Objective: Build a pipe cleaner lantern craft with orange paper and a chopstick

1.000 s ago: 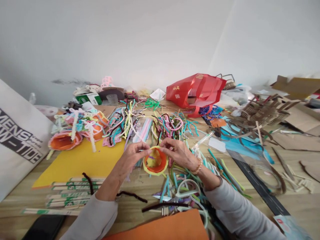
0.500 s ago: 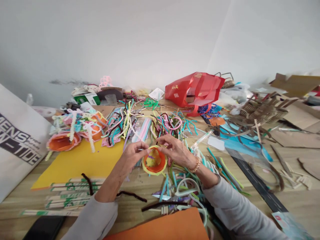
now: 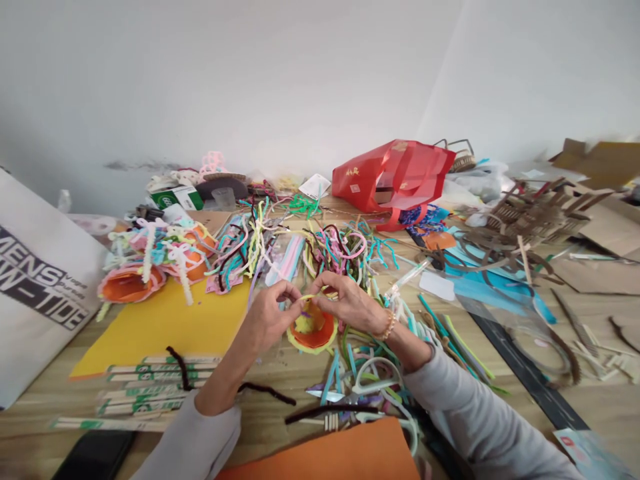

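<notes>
My left hand (image 3: 270, 315) and my right hand (image 3: 347, 301) meet over a small orange paper cup (image 3: 314, 330) edged with a yellow-green pipe cleaner, a yellow fuzzy piece inside it. Both hands pinch the cup's far rim, fingertips almost touching. The cup is held just above the wooden table (image 3: 280, 420). A beaded bracelet sits on my right wrist. Loose pipe cleaners (image 3: 345, 247) in many colours lie just beyond the hands.
A yellow sheet (image 3: 165, 327) lies to the left, with finished orange cups (image 3: 130, 283) behind it. White scissors (image 3: 373, 380) and an orange sheet (image 3: 330, 457) lie near me. A red bag (image 3: 395, 177) stands at the back; cardboard scraps (image 3: 535, 220) spread on the right.
Both hands moved closer together on the cup's far rim; the fingertips that were spread on either side now nearly touch. The cup has tipped slightly.
</notes>
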`<state>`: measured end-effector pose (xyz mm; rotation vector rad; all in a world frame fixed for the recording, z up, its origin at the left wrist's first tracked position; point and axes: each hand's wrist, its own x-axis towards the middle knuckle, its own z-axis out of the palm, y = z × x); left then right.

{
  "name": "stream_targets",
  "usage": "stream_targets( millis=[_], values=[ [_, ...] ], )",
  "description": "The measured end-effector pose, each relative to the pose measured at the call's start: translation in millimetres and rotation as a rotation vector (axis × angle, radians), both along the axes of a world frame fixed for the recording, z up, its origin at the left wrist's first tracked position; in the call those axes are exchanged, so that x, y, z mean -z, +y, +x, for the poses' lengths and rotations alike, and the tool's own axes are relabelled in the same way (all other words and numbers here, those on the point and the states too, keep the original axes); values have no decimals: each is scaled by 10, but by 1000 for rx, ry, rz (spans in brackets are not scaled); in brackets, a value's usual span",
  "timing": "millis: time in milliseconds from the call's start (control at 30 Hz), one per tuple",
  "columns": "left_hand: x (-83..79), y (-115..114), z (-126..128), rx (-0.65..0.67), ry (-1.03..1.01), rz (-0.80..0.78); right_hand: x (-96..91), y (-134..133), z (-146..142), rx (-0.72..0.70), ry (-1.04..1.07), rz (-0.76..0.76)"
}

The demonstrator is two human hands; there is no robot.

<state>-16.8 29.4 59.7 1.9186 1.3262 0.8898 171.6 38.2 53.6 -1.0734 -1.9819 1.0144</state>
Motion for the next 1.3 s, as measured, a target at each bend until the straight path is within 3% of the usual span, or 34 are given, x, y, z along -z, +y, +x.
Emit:
stream_targets(
  millis=[367, 500, 700, 900, 1100, 1300],
  values=[
    [99, -50, 89, -81, 338, 428, 7, -21, -3, 47, 53, 28],
    [100, -47, 48, -77, 373, 474, 40, 14, 10, 36, 78, 24],
    [116, 25, -85, -27, 147, 294, 17, 54, 100, -3, 48, 37],
    [91, 52, -99, -1, 0, 114, 12, 69, 187, -20, -183, 175],
    [116, 98, -122, 47, -52, 22, 84, 76, 182, -122, -106, 20],
    [141, 121, -188, 135, -80, -54, 115, 103, 171, -81, -23, -5]
  ],
)
